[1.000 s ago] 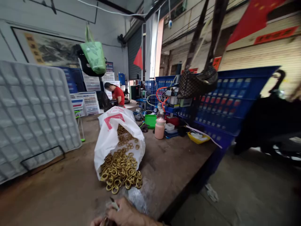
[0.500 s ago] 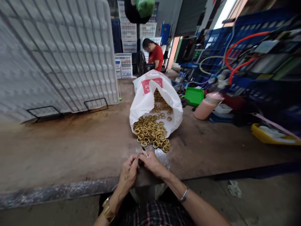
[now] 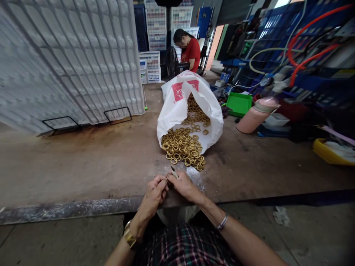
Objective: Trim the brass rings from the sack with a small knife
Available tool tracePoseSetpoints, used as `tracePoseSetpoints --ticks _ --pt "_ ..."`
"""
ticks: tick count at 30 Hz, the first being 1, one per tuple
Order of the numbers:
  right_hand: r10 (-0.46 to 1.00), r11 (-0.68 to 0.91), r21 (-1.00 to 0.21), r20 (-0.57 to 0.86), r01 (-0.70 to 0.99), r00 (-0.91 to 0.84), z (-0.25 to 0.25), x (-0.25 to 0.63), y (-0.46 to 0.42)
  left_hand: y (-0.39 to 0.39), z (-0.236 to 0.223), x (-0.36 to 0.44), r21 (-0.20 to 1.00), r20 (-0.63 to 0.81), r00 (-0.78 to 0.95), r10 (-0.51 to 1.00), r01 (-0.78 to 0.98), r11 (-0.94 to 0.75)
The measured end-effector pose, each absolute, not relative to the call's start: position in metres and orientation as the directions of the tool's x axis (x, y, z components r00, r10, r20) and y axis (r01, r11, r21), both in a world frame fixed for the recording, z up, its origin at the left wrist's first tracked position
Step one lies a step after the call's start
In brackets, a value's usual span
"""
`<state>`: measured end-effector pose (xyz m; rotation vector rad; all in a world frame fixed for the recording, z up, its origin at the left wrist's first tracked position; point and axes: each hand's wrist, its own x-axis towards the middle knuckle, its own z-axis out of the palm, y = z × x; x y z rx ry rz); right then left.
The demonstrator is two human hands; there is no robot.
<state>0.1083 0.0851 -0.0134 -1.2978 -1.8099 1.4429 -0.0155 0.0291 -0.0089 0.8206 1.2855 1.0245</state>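
Note:
My right hand [image 3: 182,186] is closed around a small knife [image 3: 174,172] with a pale handle, its dark pointed blade sticking up past the fingers. Beside it, with fingertips meeting at the table's front edge, my left hand [image 3: 155,192] is pinched closed. Whatever sits between its fingertips is too small and hidden to make out. Just beyond both hands, a heap of brass-coloured rings [image 3: 183,146] spills onto the table from a white plastic sack [image 3: 172,114] with red print. The sack lies on its side, mouth towards me, and more rings show inside.
White ribbed plastic trays [image 3: 111,55] stand at the left on black wire stands [image 3: 118,115]. To the right are a pink bottle [image 3: 251,118], a green tray [image 3: 239,104] and a yellow container [image 3: 332,153]. A person in a red shirt [image 3: 192,53] sits behind the table [image 3: 83,170].
The whole view has shifted slightly, with the scene appearing higher and farther right. Both hands stay together at the table edge, and the knife remains in my right hand.

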Motion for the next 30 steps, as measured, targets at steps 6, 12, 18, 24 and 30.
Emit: tracePoseSetpoints --ticks 6,12,18,24,30 --pt "0.889 0.054 -0.932 -0.118 0.358 -0.443 -0.014 0.11 0.079 0.02 -0.01 -0.012 0.899 -0.365 -0.007 0.931 -0.262 0.35" --pt "0.904 0.224 -0.836 -0.013 0.501 -0.426 -0.017 0.117 0.076 0.013 -0.008 -0.009 0.907 -0.323 -0.038 0.946 -0.297 0.298" --pt "0.83 0.46 -0.607 0.033 0.648 -0.557 -0.021 0.122 0.065 0.011 -0.006 -0.007 0.921 -0.305 -0.076 0.949 -0.276 0.274" --pt "0.803 0.513 -0.531 0.02 0.674 -0.596 -0.02 0.122 0.061 0.009 -0.002 -0.006 0.937 -0.305 -0.116 0.945 -0.213 0.276" --pt "0.813 0.497 -0.494 -0.023 0.713 -0.582 -0.013 0.123 0.06 0.01 -0.007 -0.007 0.962 -0.26 -0.133 0.956 -0.119 0.245"
